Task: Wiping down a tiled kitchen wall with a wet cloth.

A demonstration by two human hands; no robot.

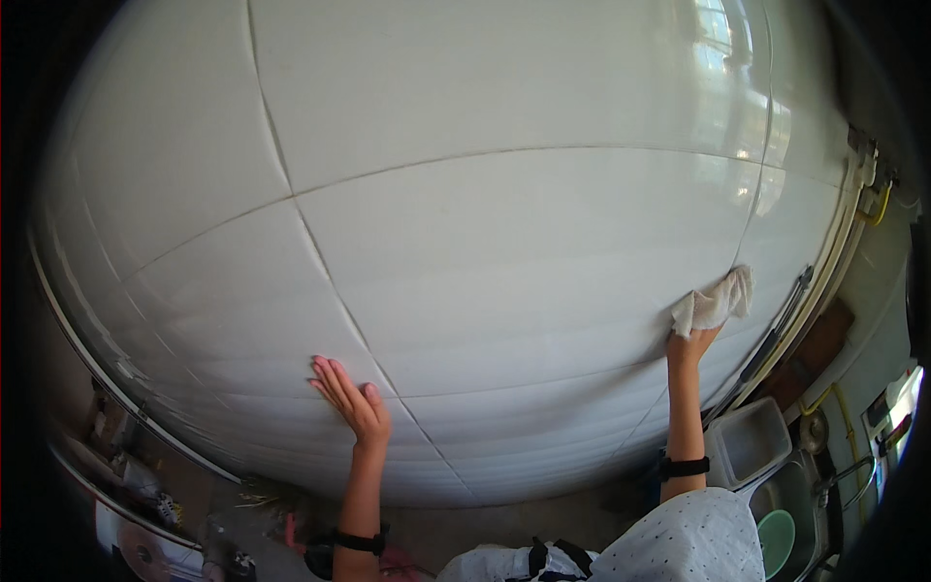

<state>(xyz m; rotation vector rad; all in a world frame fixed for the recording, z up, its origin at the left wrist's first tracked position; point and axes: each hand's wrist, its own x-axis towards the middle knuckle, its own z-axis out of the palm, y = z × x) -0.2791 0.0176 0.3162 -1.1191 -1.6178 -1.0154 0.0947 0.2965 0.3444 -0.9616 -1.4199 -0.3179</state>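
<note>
White glossy tiles cover the wall point(509, 254) in front of me, crossed by thin dark joints. My left hand point(356, 404) rests with its palm against the lower tiles, just left of an upright joint. It holds nothing, and its thumb stands apart from the fingers. Farther right, a pale, crumpled cloth point(713, 300) is in my right hand point(694, 343), pressed against the tiles near the right-hand joint. The cloth hides most of that hand's fingers. A black band circles each wrist or forearm.
At lower right are a metal sink point(778, 491) with a green basin point(776, 542), a faucet point(847, 476) and a translucent plastic tub point(753, 440). Long-handled tools point(764, 353) hang beside pale pipes point(822, 284). A fan point(145, 553) stands at lower left.
</note>
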